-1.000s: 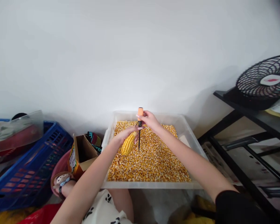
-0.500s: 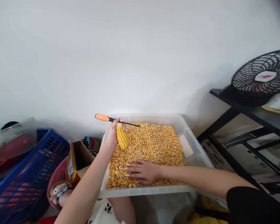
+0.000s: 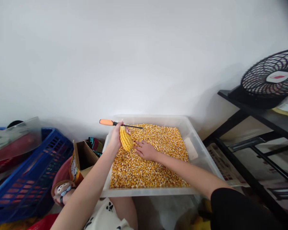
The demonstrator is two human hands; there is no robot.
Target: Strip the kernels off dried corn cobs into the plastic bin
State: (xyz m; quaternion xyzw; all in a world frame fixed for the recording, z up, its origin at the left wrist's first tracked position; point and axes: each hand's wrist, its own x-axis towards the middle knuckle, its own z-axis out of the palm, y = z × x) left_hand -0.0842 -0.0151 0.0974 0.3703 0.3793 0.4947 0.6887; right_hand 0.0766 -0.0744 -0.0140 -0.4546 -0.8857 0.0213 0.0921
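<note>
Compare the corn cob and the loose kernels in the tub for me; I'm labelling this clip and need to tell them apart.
The corn cob is one whole piece, lifted and gripped in the left hand together with a screwdriver; the loose kernels are many small separate grains lying flat in the clear plastic tub. The cob tilts upward; the kernels lie in a level layer under the right hand. Both are yellow-orange.

fan (image 3: 273, 78): cut by right edge; blue crate (image 3: 26, 179): cut left; box label (image 3: 74, 164): unreadable
</note>
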